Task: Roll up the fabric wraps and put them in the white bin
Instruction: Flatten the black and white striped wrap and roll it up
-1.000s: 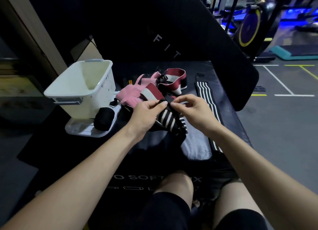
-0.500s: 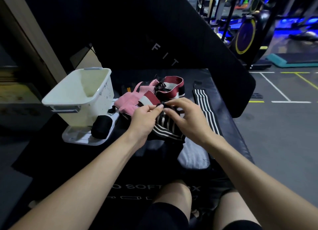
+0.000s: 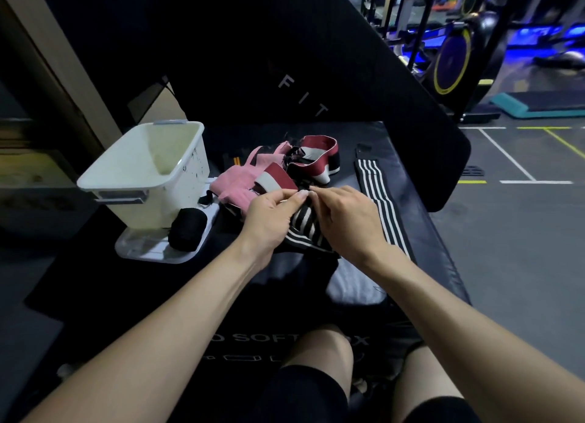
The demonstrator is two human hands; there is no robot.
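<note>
Both hands (image 3: 272, 215) apparently pinching striped wrap (image 3: 304, 224)

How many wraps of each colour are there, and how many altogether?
Black with white stripes: 2, one in both hands, one lying flat to the right
Pink: 1
Dark red and white: 2
Plain black roll: 1
Total: 6

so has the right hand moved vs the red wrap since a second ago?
Yes. The right hand has closed in toward the left hand, judged against the red wrap.
</note>
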